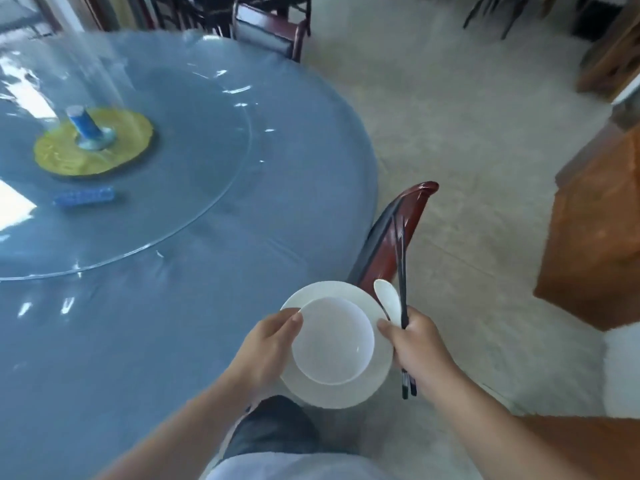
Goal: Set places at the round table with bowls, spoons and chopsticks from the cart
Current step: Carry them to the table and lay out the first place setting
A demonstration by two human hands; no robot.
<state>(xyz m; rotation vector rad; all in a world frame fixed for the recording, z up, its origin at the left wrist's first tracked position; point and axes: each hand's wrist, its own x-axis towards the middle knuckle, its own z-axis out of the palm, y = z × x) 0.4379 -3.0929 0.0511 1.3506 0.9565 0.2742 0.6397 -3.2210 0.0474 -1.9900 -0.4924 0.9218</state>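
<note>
A white bowl (pixel 332 344) sits on a white plate (pixel 360 393), carried in the air just off the near right edge of the round table (pixel 277 188). My left hand (pixel 270 344) grips the plate's left rim, thumb against the bowl. My right hand (pixel 415 344) holds the plate's right rim together with a white spoon (pixel 388 299) and a pair of dark chopsticks (pixel 401 271), which stick up and away from me.
The table has a blue cloth under clear plastic and a glass turntable (pixel 156 161) with a yellow mat, a blue canister (pixel 86 124) and a small blue box (pixel 85 196). A red-brown chair (pixel 391 237) stands at the table's right edge, another chair (pixel 273 26) at the far side. A wooden cabinet (pixel 595 237) is at right.
</note>
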